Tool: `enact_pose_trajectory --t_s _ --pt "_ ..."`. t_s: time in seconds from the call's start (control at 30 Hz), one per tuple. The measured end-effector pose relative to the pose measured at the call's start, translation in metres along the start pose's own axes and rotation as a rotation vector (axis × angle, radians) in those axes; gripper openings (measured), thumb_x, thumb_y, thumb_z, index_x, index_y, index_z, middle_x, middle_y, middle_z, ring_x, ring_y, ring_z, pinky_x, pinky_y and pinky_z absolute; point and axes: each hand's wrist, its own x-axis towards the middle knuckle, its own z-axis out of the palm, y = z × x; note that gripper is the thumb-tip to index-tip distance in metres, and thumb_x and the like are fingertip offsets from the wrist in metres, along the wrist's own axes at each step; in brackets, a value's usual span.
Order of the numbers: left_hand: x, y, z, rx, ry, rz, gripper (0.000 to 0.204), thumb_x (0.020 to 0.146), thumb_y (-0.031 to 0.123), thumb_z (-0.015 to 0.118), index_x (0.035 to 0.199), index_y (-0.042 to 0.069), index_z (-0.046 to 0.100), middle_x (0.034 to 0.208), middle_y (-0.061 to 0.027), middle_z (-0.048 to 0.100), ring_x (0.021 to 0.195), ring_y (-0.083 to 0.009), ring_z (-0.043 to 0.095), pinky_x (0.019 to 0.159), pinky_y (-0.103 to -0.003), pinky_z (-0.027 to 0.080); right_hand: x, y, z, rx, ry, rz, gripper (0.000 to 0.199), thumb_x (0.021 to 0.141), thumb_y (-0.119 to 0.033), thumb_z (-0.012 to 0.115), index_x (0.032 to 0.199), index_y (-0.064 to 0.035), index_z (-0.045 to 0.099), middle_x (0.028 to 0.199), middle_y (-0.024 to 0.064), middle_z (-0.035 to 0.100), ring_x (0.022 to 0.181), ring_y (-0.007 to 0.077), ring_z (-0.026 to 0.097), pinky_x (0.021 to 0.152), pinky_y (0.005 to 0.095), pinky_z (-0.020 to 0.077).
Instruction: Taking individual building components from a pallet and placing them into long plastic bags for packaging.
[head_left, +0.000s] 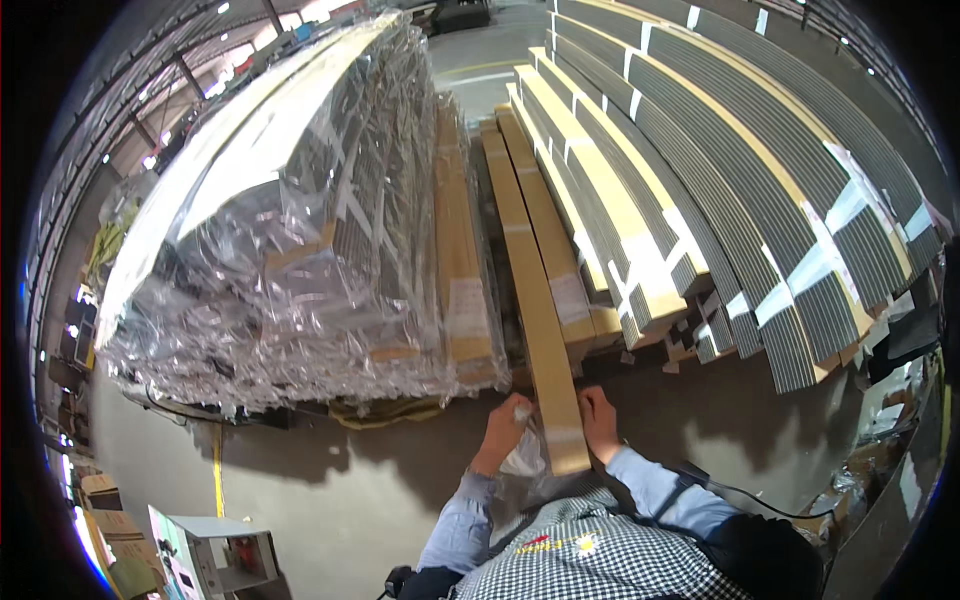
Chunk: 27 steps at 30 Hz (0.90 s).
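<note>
A long, narrow cardboard box (530, 290) points away from me, its near end just before my body with whitish tape across it. At the left side of this end, my left hand (503, 432) is closed on crumpled clear plastic film (527, 455) that hangs below the fingers. Close against the right side of the same end is my right hand (600, 424), its fingers curled; what they hold, if anything, is hidden. Another long cardboard box (560, 285) lies alongside on the right, with a pale label near its front.
To the left stands a tall stack wrapped in clear film (300, 280). Bundles of dark, ridged long strips (740, 180), taped together, fill the right side. A grey box-shaped cabinet (225, 555) stands on the floor at lower left. A black cable (760, 500) runs by my right arm.
</note>
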Motion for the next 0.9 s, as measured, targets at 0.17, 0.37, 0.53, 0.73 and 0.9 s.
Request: enact_pose_trajectory --t_s 0.17,0.37,0.53,0.73,0.9 --pt "0.009 -0.013 -0.006 0.171 -0.037 0.148 0.019 0.082 0.007 0.061 0.101 0.006 0.063 0.097 -0.0122 0.068 0.090 -0.0337 0.066 0.075 -0.038 0.051 0.018 0.014 -0.006 -0.221 -0.139 -0.098 0.014 0.094 -0.015 0.054 0.095 -0.0028 0.059 0.076 0.0126 0.064 0.069 0.0313 0.063 0.063 0.0402 0.0488" --pt "-0.001 -0.034 0.052 0.250 0.285 0.301 0.024 0.077 0.001 0.060 0.101 0.000 0.065 0.090 -0.0147 0.068 0.087 -0.0355 0.064 0.079 -0.040 0.051 0.028 0.035 0.030 0.502 -0.032 0.544 0.022 0.089 -0.015 0.054 0.078 0.0030 0.060 0.066 0.0055 0.059 0.059 0.0192 0.057 0.054 0.0371 0.0420" --pt "0.001 -0.049 0.092 -0.004 0.334 -0.519 0.023 0.086 0.016 0.056 0.099 -0.001 0.065 0.084 -0.0191 0.069 0.076 -0.0379 0.064 0.070 -0.045 0.050 0.010 0.075 0.064 0.012 0.127 0.559 0.028 0.090 -0.017 0.053 0.079 0.0076 0.061 0.067 0.0132 0.062 0.063 0.0235 0.061 0.057 0.0381 0.0427" --pt "-0.002 -0.102 0.072 0.478 -0.030 0.077 0.032 0.085 0.021 0.057 0.110 0.001 0.062 0.086 -0.0198 0.068 0.082 -0.0402 0.065 0.072 -0.047 0.052 0.001 0.118 0.056 0.015 0.024 0.238 0.032 0.089 -0.026 0.058 0.113 -0.0044 0.063 0.102 0.0255 0.065 0.094 0.0367 0.065 0.079 0.0409 0.0507" --pt "-0.009 -0.062 0.048 0.614 0.018 0.246 0.039 0.079 0.018 0.061 0.117 0.007 0.063 0.077 -0.0168 0.067 0.076 -0.0344 0.068 0.063 -0.043 0.054 0.020 0.063 0.027 0.109 -0.239 0.161 0.028 0.093 -0.019 0.058 0.115 -0.0031 0.061 0.108 0.0168 0.067 0.097 0.0272 0.066 0.082 0.0353 0.0509"
